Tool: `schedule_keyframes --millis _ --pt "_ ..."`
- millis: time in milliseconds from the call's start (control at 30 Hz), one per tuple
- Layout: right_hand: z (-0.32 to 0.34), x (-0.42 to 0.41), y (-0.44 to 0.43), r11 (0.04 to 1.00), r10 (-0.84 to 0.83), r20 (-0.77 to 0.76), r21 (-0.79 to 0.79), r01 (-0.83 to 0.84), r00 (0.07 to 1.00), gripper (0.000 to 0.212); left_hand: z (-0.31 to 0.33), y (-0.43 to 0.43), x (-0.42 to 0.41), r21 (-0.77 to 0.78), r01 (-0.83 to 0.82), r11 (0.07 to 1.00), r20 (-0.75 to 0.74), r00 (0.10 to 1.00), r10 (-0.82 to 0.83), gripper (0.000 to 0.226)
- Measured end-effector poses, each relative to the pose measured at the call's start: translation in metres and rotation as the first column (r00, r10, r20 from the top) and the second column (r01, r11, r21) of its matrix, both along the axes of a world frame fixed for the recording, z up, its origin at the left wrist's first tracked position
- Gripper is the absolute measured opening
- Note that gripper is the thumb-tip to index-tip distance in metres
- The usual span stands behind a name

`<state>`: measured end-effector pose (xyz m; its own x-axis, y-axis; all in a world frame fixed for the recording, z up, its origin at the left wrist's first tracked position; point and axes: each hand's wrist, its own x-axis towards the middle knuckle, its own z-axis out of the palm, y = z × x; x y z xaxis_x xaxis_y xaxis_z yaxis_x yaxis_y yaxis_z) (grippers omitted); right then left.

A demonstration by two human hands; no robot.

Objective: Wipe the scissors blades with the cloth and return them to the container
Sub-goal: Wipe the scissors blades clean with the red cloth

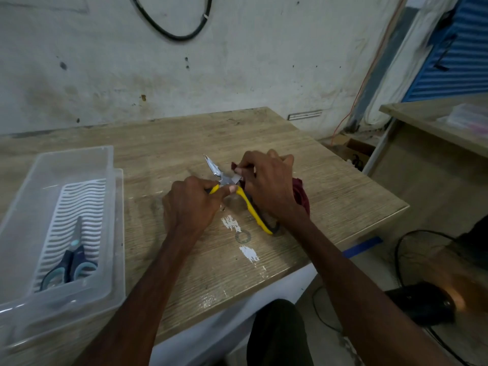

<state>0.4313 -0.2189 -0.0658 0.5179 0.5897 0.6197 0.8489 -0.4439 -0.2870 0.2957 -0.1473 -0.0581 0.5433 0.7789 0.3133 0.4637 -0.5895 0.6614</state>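
**A:** Wiping is what we're in the middle of, looks like. Our left hand point(188, 207) has its grip clenched on one yellow handle of the yellow-handled scissors point(239, 196), which sit open over the middle of the worktop point(264, 133). Our right hand point(266, 186) is grasping the dark red cloth point(301, 192) and pinching it around one blade. The other blade pokes up and away from us, bare.

**B:** That bare blade is our worry tbh. If the left hand squeezes the handles while our right fingers point(244, 169) are wrapped round the covered blade, the two edges close right on them. The cloth could also snag near the pivot and yank the scissors out of line.

**A:** Agreed, and the free yellow handle hangs under the right wrist with nothing holding it, so it could swing.

**B:** What about the container?

**A:** The clear plastic container point(111, 207) is at the left end of the worktop, well apart from the hands. It has a white ribbed insert point(87, 196), and a second pair, the teal-and-navy scissors point(71, 260), lies closed on it with the tip pointing away from us.

**B:** So when ours go back, we need to drop them beside that pair, not on top, or the blades knock together.
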Motion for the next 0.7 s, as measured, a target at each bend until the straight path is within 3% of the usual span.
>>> schedule_keyframes --millis 67,133,233,367,500,633,700 --pt "0.007 0.005 0.005 0.994 -0.096 -0.03 0.047 0.097 0.995 0.013 -0.001 0.001 -0.001 -0.002 0.01 1.0 0.018 1.0 -0.01 0.039" --pt "0.004 -0.001 0.009 0.998 -0.045 -0.058 0.038 0.047 0.997 0.008 -0.002 0.002 -0.002 -0.002 -0.007 1.0 0.024 1.0 0.007 0.04" --pt "-0.003 -0.007 0.004 0.998 0.061 -0.047 -0.027 -0.062 0.997 0.01 -0.003 0.004 0.0 -0.008 -0.019 1.0 0.016 1.0 0.02 0.043" --pt "0.012 0.003 0.01 0.997 -0.072 -0.041 -0.01 0.072 0.997 0.007 -0.002 0.002 0.0 -0.012 -0.017 1.0 0.011 1.0 0.017 0.045" --pt "0.0 -0.008 0.002 0.997 0.057 -0.006 -0.06 -0.057 0.998 0.012 -0.001 0.001 -0.001 -0.005 -0.019 1.0 0.011 1.0 0.019 0.043" --pt "0.01 0.002 0.009 0.997 -0.079 -0.038 0.019 0.08 0.996 0.008 -0.001 0.002 0.0 -0.006 -0.009 1.0 -0.001 1.0 0.009 0.044" --pt "0.002 -0.007 0.009 1.0 -0.026 -0.014 0.015 0.026 1.0 0.007 -0.003 0.002 0.0 -0.001 -0.024 1.0 0.012 1.0 0.024 0.044"
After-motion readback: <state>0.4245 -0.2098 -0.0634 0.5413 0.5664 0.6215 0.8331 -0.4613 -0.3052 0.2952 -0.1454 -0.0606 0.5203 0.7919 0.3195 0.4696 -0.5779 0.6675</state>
